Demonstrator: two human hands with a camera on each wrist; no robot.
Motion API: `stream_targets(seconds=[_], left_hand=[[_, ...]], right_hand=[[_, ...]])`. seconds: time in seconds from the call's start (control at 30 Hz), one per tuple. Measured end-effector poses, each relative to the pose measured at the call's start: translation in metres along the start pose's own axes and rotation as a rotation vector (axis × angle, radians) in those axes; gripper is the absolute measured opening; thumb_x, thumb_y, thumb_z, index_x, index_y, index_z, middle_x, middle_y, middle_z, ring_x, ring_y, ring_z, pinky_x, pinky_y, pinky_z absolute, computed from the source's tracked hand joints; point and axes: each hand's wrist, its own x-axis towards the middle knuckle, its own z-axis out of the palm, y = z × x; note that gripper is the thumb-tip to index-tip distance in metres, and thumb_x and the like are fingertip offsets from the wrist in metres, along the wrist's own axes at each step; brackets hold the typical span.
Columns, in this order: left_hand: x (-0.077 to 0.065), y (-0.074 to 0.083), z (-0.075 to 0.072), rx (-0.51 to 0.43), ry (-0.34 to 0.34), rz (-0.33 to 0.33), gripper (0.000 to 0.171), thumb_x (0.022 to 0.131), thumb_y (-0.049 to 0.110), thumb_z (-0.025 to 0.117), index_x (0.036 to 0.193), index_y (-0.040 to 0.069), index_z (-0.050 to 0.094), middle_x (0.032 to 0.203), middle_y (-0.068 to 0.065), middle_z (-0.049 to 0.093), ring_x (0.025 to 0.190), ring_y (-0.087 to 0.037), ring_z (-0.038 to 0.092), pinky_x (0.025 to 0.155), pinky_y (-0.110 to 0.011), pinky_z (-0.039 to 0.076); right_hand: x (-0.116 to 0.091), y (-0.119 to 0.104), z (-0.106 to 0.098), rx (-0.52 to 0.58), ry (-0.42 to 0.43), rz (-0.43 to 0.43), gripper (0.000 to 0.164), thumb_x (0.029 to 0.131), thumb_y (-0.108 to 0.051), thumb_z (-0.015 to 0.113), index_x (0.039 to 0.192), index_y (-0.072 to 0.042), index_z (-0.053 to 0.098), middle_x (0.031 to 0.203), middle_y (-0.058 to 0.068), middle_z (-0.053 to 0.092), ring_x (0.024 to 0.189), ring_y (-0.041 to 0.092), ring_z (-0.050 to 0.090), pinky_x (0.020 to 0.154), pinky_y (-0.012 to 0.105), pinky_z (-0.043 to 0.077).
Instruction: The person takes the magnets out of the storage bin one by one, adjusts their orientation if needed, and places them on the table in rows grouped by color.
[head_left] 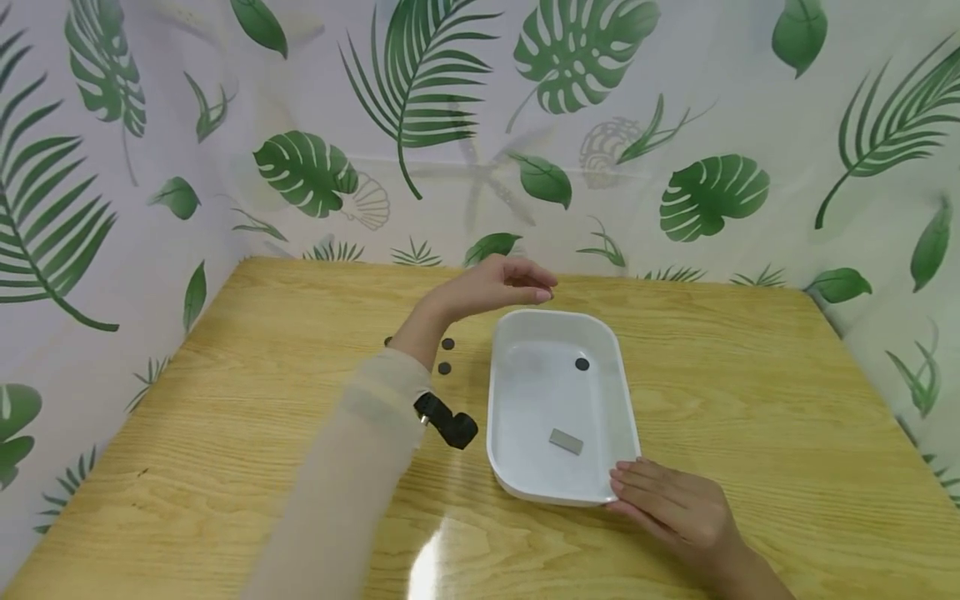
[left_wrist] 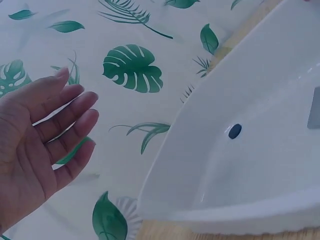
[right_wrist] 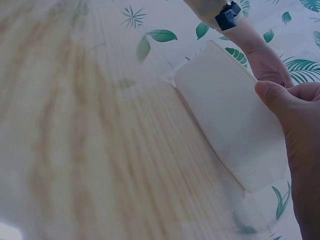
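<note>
A white rectangular tray (head_left: 491, 408) with rounded corners stands on the wooden table. Inside it lie a small black disc (head_left: 582, 364) toward the far end and a flat grey rectangular piece (head_left: 566, 442) toward the near end. My left hand (head_left: 502, 283) hovers beyond the tray's far left corner; the left wrist view shows its loosely bent fingers (left_wrist: 75, 120) with nothing in them. At the near right corner, my right hand (head_left: 678, 508) grips the rim, fingers over the edge and thumb (right_wrist: 272, 97) against the outside.
Left of the tray, black discs (head_left: 445, 368) lie on the wooden table (head_left: 225, 450), one partly hidden by my left wrist. A black camera (head_left: 450, 422) sticks out from that wrist. Leaf-patterned cloth (head_left: 450, 217) rises behind the table and along both sides.
</note>
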Motion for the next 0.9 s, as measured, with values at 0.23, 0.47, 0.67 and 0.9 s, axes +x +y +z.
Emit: stream_targets(seconds=[0.23,0.47,0.67,0.9], left_hand=[[0.018,-0.009,0.019,-0.205,0.089,0.040,0.031,0.096,0.018,0.056,0.124,0.004,0.059,0.116,-0.011,0.064,0.104,-0.023,0.061,0.093,-0.035,0.048],[0.038,-0.028,0.040,-0.237,0.092,-0.082,0.033,0.096,0.026,0.056,0.122,0.007,0.059,0.112,-0.007,0.066,0.103,-0.018,0.062,0.092,-0.033,0.048],[0.051,-0.037,0.062,-0.265,0.134,-0.198,0.033,0.096,0.028,0.056,0.116,0.003,0.062,0.104,-0.008,0.067,0.097,-0.017,0.062,0.094,-0.039,0.047],[0.057,-0.047,0.080,-0.120,0.200,-0.148,0.026,0.094,0.021,0.061,0.113,0.005,0.064,0.098,-0.007,0.067,0.085,-0.015,0.064,0.082,-0.029,0.051]], right_hand=[[-0.002,0.000,-0.001,0.002,-0.003,0.004,0.019,0.082,-0.015,0.072,0.079,0.004,0.074,0.076,0.017,0.071,0.064,0.026,0.069,0.076,0.031,0.055],[-0.003,0.000,0.000,-0.001,-0.006,0.007,0.019,0.083,-0.015,0.072,0.079,0.003,0.074,0.076,0.017,0.071,0.064,0.026,0.069,0.075,0.031,0.055],[-0.002,0.001,-0.004,-0.002,-0.014,0.008,0.019,0.083,-0.015,0.072,0.077,0.003,0.074,0.075,0.017,0.071,0.063,0.026,0.069,0.075,0.031,0.055],[0.000,0.001,-0.004,0.003,-0.011,0.004,0.019,0.082,-0.015,0.073,0.077,0.003,0.074,0.075,0.017,0.071,0.062,0.026,0.069,0.074,0.031,0.055]])
